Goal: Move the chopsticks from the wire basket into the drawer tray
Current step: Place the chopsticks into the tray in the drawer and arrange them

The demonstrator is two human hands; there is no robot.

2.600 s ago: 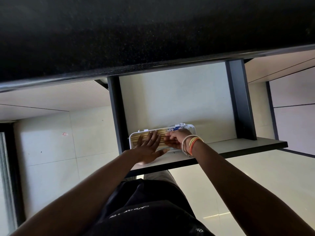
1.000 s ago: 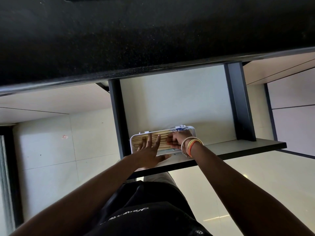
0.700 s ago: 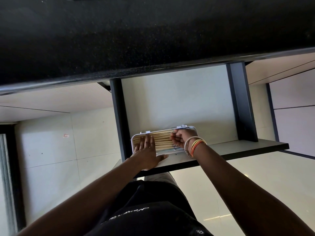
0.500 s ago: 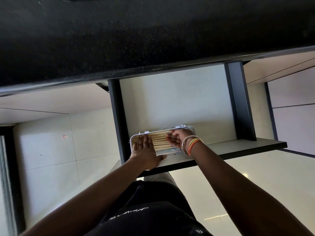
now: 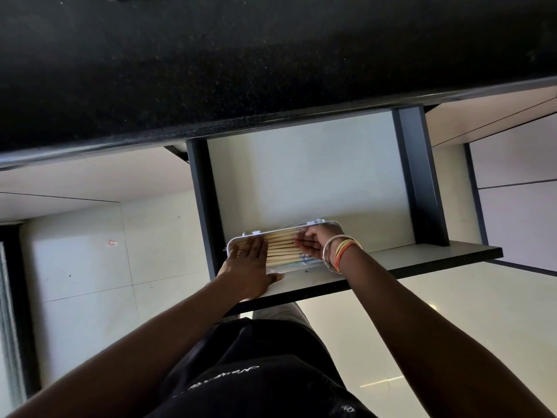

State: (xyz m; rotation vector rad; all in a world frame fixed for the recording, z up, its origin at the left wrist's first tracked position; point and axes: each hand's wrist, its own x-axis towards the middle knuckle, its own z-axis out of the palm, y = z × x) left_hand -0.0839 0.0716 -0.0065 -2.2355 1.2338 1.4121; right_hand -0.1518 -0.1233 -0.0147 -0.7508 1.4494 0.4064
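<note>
Item: chopsticks (image 5: 281, 248), pale wood, a flat row of about a dozen, lying in the white drawer tray (image 5: 301, 268)

Location: tray sits at the near left corner of the open drawer (image 5: 301, 176), just behind the drawer front; no wire basket in view

Orientation: long axis runs left to right, parallel to the drawer front and to the tray's long walls; sticks lie side by side, level, not crossed; which end is the tip cannot be told, as both ends are covered by hands

Left hand (image 5: 248, 267): open and flat, fingers together, palm down on the left ends of the sticks, thumb lying on the drawer front

Right hand (image 5: 315, 242): fingers loosely curled, fingertips touching the right ends; not clearly gripping any one stick; bangles (image 5: 337, 251) at the wrist

Step in hand (judged): levelling and squaring the row; transfer looks complete or nearly so

Handling notes: keep the left palm light, pressing only enough to stop sticks rolling over one another; nudge the ends from the right so they line up against the tray's short wall; lift both hands straight up, since a sideways drag would skew the row
</note>
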